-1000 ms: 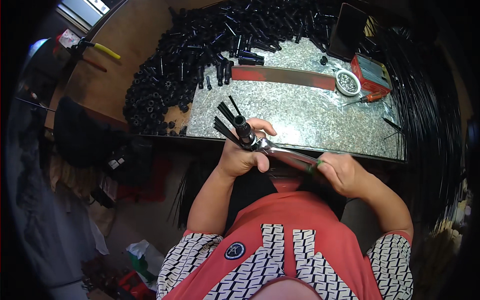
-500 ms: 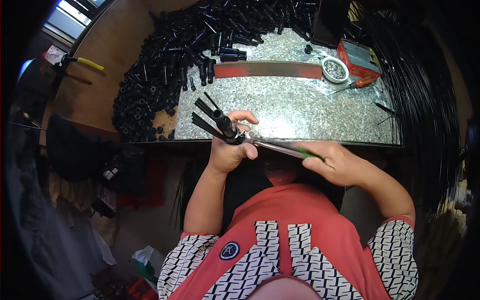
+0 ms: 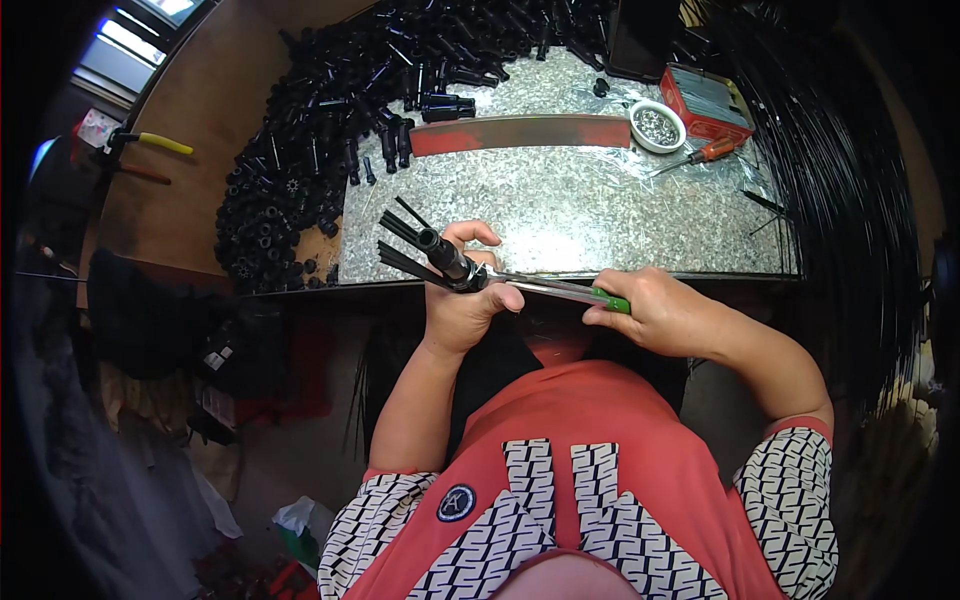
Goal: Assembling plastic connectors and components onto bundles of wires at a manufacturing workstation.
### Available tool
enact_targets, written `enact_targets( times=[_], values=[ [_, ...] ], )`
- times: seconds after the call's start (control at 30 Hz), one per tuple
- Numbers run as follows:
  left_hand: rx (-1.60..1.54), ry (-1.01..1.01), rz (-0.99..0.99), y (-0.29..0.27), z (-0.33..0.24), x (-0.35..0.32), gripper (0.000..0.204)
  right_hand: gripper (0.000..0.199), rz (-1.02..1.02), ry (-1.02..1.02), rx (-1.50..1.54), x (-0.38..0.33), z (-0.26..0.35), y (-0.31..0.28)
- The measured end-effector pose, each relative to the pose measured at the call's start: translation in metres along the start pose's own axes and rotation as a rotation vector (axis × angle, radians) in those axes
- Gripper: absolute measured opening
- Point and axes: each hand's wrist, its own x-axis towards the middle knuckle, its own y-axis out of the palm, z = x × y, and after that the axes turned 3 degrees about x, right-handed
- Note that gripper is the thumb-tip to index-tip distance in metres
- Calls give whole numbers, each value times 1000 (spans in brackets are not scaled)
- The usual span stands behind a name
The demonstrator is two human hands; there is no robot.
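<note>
My left hand (image 3: 462,318) is closed around a black tubular part (image 3: 440,252) held just above the front edge of the bench. Several thin black rods (image 3: 405,258) fan out to the left from it. From the right, my right hand (image 3: 665,318) grips the green handle (image 3: 613,301) of a long, slim metal tool that looks like pliers. The tool's shaft (image 3: 545,288) reaches to a small shiny metal piece at the lower end of the black part, beside my left thumb. My fingers hide part of that contact.
Black plastic parts (image 3: 330,110) lie heaped at the back left of the speckled bench top (image 3: 560,190). A curved reddish strip (image 3: 520,135), a white bowl (image 3: 657,127) of small metal bits, a red box (image 3: 705,105) and an orange-handled screwdriver (image 3: 710,151) stand behind. Long black rods (image 3: 850,200) crowd the right.
My right hand has turned and shifted slightly, showing more of the green handle. The tool's tip stays at the black part in my left hand. The view has moved a little.
</note>
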Motion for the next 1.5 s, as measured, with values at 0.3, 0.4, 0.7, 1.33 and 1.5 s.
enact_targets(
  times=[0.3, 0.4, 0.7, 1.33, 1.5],
  values=[
    [16, -33, 91, -7, -4, -4, 77, 27, -224, -156, -191, -7, -7, -1],
    [-102, -66, 114, -1, -9, -2, 77, 28, -395, -239, -469, -15, -5, -11],
    [-43, -160, 183, -1, -4, 0, 78, 24, -464, -288, -741, -24, 9, -25],
    [-198, -42, 150, -14, -12, -5, 68, 39, -297, -155, -97, -19, 1, -14],
    [-232, -16, 207, -10, -22, -6, 58, 39, -765, -430, -573, -14, 4, -26]
  ],
)
